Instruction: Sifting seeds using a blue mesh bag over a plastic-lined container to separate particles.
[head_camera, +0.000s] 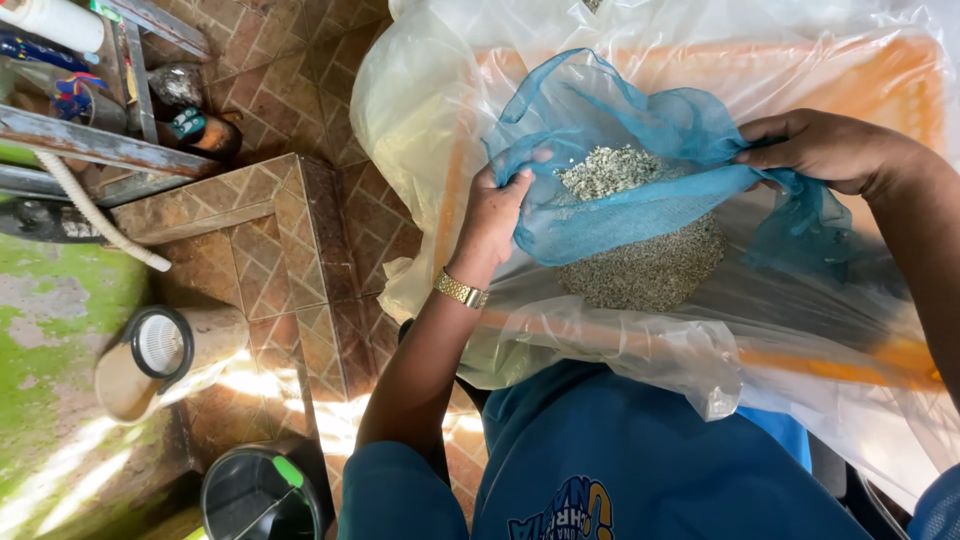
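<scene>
Spillage is looking like the big risk: the left hand (497, 215) is pinching one edge of the blue mesh cloth (620, 190) and the right hand (825, 150) is gripping the opposite edge, so the pale grain (640, 235) is sagging in the middle over the plastic-lined orange tray (900, 90). If either grip is slipping or one side is dipping, I reckon grain is pouring past the plastic sheet (420, 110). Room is looking tight on the left, where the tray is sitting just beside the tiled ledge (280, 230), with a black bucket (262, 495) near the floor below.
</scene>
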